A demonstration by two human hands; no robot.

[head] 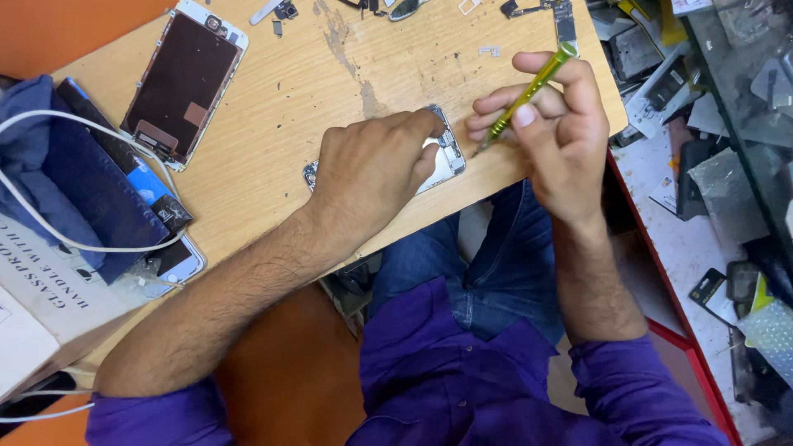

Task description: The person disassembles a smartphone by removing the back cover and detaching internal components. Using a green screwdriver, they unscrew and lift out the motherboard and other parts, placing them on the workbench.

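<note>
Pressing down on an opened phone body (pixel 442 157), the left hand (pixel 372 169) lies flat over most of it, fingers spread, pinning it to the wooden desk (pixel 281 99) near the front edge. The right hand (pixel 557 124) has its grip closed around a slim yellow-green screwdriver (pixel 529 95), thumb and fingers pinching the shaft, tip angled down just beside the phone body's right end. A detached screen panel (pixel 182 83) lies face down well apart at the desk's far left. Small loose parts (pixel 285 10) are scattered along the far edge. A blue cloth (pixel 49 165) and white cable (pixel 49 227) sit at left.
</note>
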